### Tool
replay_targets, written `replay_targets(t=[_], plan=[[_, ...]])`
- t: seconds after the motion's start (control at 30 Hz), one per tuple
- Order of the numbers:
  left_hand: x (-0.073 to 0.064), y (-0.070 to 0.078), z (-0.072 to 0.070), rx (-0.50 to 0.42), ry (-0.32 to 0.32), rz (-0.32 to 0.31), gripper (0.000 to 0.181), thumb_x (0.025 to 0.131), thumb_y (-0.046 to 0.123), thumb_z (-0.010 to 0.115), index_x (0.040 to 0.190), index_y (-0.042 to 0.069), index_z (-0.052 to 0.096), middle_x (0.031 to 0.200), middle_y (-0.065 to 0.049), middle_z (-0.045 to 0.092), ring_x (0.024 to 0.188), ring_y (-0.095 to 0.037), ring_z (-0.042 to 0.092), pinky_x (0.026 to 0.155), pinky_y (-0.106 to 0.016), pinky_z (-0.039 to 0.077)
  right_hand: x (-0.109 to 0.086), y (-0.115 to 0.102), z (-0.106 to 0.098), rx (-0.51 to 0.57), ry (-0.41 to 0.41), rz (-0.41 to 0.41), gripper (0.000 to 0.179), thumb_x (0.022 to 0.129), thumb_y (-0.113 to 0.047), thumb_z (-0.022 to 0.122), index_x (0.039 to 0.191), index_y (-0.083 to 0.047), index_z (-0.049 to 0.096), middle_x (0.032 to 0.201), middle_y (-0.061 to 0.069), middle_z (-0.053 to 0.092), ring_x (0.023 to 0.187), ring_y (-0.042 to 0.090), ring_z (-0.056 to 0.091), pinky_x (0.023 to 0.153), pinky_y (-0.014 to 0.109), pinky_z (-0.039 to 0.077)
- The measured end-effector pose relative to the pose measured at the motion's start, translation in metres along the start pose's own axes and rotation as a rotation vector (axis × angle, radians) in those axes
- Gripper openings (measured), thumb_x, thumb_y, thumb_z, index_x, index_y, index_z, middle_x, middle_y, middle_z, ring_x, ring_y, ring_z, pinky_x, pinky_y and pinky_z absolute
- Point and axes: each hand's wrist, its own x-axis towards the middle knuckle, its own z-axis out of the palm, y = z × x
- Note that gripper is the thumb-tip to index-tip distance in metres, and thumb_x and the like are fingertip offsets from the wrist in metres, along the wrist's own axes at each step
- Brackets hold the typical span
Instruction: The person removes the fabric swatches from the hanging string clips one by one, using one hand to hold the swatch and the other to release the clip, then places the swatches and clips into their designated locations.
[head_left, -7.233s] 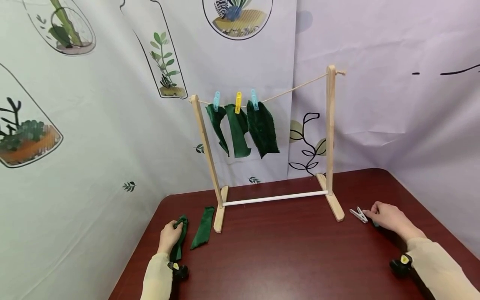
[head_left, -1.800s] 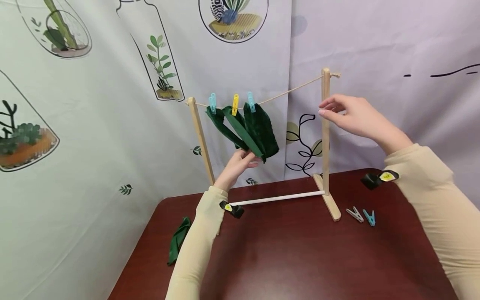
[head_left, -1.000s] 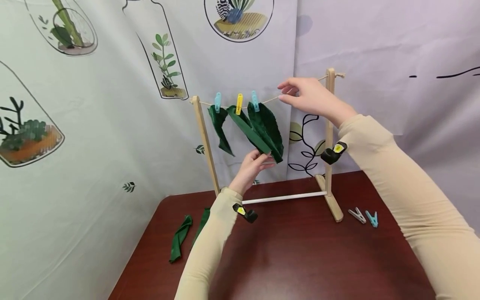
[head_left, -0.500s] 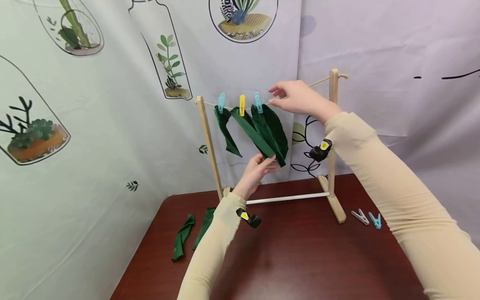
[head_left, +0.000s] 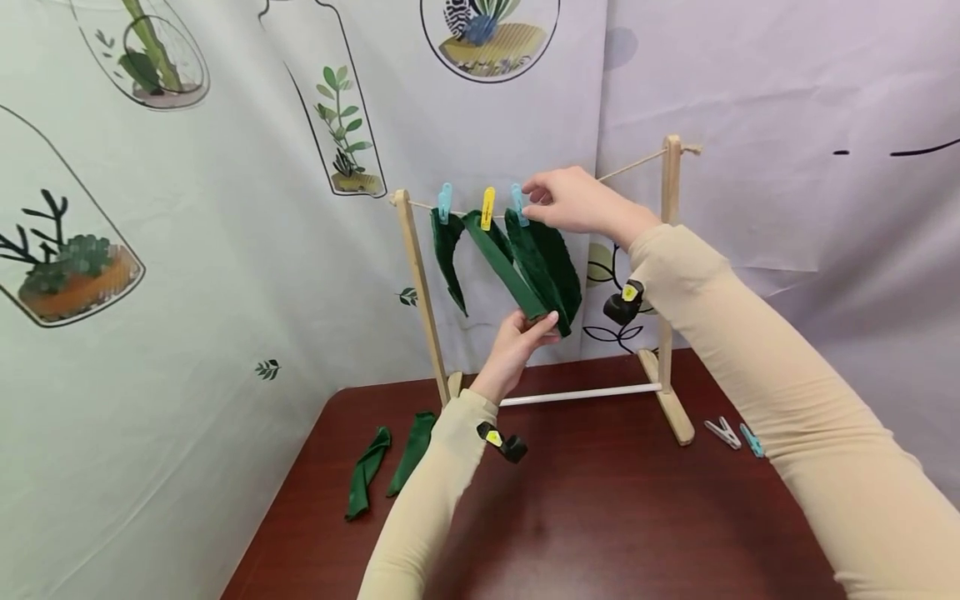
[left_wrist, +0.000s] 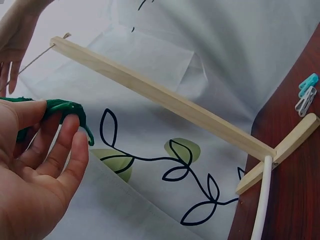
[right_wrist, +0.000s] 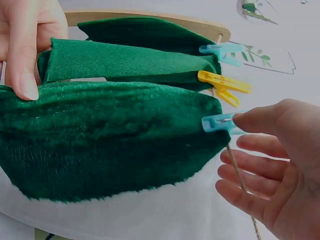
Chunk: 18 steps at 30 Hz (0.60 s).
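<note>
Three green cloth pieces hang from a string (head_left: 630,166), held by two light-blue clothespins and a yellow clothespin (head_left: 488,208). My left hand (head_left: 517,343) pinches the lower end of the rightmost cloth (right_wrist: 115,145) between thumb and fingers, close to the end of the middle cloth (head_left: 504,267). At the top of that rightmost piece, my right hand (head_left: 581,200) pinches the blue clothespin (right_wrist: 217,123) by its tail, thumb on the near side. Its other fingers are spread behind the string in the right wrist view. The leftmost cloth (head_left: 448,258) hangs free under its own blue clothespin (head_left: 445,202).
The string runs between two wooden posts (head_left: 670,250), joined low down by a white rod (head_left: 581,395). Two green cloth strips lie on the table's left, one twisted (head_left: 367,475), one flat (head_left: 412,454). On the right lie a white clothespin (head_left: 723,433) and a blue one (head_left: 752,440).
Both hands have risen from the table, where a twisted strip and a blue clothespin were let go. The left took the hanging cloth's lower end; the right moved left along the string to the clothespin.
</note>
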Motion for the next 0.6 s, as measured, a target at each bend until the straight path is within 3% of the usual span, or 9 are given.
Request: replay_targets(t=[0.13, 0.43, 0.6], plan=[[-0.003, 0.001, -0.001, 0.049, 0.002, -0.001, 0.003, 0.1, 0.009, 0.063, 0.102, 0.006, 0.063, 0.094, 0.0, 0.066, 0.086, -0.013, 0.066, 0.09, -0.038, 0.056, 0.002, 0.0, 0.002, 0.041, -0.023, 0.013, 0.052, 0.105, -0.027, 0.055, 0.147, 0.003, 0.046, 0.138, 0.022, 0.058, 0.128, 0.033, 0.055, 0.106, 0.047, 0.043], [-0.013, -0.003, -0.009, 0.068, 0.007, -0.015, 0.008, 0.099, 0.013, 0.066, 0.095, 0.009, 0.061, 0.091, -0.001, 0.069, 0.083, -0.017, 0.068, 0.096, -0.045, 0.053, 0.007, -0.004, 0.008, 0.147, -0.017, 0.059, 0.053, 0.104, -0.03, 0.056, 0.148, -0.003, 0.045, 0.138, 0.02, 0.059, 0.123, 0.032, 0.059, 0.103, 0.048, 0.046], [-0.016, -0.006, -0.011, 0.083, 0.027, -0.037, 0.011, 0.1, 0.016, 0.065, 0.094, 0.01, 0.059, 0.089, -0.001, 0.068, 0.08, -0.014, 0.068, 0.092, -0.038, 0.054, 0.006, -0.008, 0.009, 0.187, -0.03, 0.063, 0.053, 0.103, -0.033, 0.057, 0.146, -0.005, 0.045, 0.138, 0.019, 0.058, 0.125, 0.032, 0.057, 0.102, 0.049, 0.046]])
